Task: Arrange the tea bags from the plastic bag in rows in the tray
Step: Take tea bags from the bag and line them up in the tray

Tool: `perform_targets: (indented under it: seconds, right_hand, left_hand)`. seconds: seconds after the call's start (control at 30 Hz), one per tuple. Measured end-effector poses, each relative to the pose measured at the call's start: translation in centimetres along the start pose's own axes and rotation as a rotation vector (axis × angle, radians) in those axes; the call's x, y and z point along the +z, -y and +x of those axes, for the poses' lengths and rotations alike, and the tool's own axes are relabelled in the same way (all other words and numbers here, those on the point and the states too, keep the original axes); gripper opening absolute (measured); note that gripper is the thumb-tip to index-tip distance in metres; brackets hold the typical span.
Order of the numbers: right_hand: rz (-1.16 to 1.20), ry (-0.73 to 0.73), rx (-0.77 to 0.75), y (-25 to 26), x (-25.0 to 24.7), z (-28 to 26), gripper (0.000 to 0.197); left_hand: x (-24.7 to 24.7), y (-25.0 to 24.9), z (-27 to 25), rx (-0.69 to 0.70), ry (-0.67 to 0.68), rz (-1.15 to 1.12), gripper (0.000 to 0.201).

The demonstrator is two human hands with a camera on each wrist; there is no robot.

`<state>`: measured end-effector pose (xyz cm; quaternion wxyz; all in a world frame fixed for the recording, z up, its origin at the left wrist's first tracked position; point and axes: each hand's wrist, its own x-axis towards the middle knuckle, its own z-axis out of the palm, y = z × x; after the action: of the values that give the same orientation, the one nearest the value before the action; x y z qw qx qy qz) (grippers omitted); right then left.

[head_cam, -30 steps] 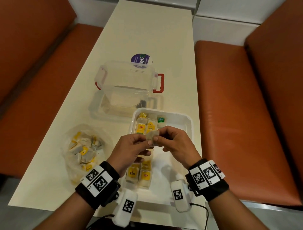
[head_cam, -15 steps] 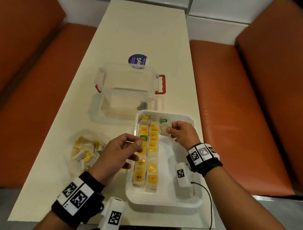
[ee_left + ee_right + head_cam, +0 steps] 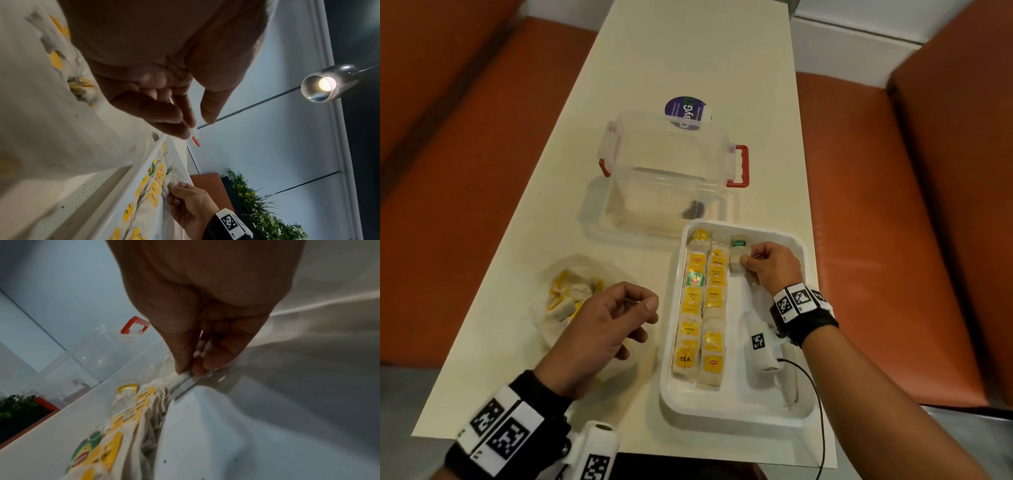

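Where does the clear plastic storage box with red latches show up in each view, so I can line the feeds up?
Head: clear plastic storage box with red latches, centre, just beyond the white tray.
Left wrist: only a red latch tip shows past the fingertips; the body is hidden.
Right wrist: left of centre, behind the tray.
Shared landmark: the yellow-tagged tea bag rows.

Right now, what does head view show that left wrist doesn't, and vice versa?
Head only: the clear container with its red latch, whole tray, plastic bag, and the tea bag the right hand pinches at the start of a third row. Left wrist only: the left hand's loosely curled, empty fingers, a ceiling lamp, a plant. Both: right hand, two tea bag rows.
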<state>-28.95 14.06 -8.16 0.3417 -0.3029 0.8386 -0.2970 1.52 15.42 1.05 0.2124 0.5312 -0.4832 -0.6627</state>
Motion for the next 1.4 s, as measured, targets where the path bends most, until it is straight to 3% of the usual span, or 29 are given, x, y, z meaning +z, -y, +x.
perform_targets:
  seconds: [0.2, 0.33, 0.53, 0.7, 1.0, 1.2, 1.4]
  right_hand:
    - [0.038, -0.038, 0.029, -0.2, 0.5, 0.1, 0.019]
    - [0.077, -0.05, 0.038, 0.0, 0.5, -0.1, 0.018]
    - [0.086, -0.064, 0.045, 0.0, 0.4, -0.3, 0.016]
    - [0.087, -0.051, 0.037, -0.1, 0.5, -0.4, 0.016]
    - [0.141, -0.067, 0.004, 0.1, -0.3, -1.8, 0.028]
    - [0.14, -0.033, -0.122, 3.1, -0.9, -6.1, 0.022]
    - [-0.167, 0.331, -0.447, 7.0, 1.2, -12.4, 0.007]
  left_hand:
    - [-1.4, 0.0, -0.1, -0.007, -0.039, -0.012, 0.016]
    - [-2.1, 0.0, -0.1, -0.016, -0.048, -0.025, 0.026]
    - [-2.1, 0.0, -0.1, -0.013, -0.067, -0.022, 0.019]
    - [-2.6, -0.2, -0.1, -0.006, -0.078, -0.037, 0.029]
    - [-5.3, -0.6, 0.0, 0.028, -0.144, 0.002, 0.012]
    - [-8.1, 0.4, 1.0, 0.138, -0.215, 0.425, 0.014]
    - [-9.2, 0.9, 2.0, 0.111, -0.152, 0.845, 0.024]
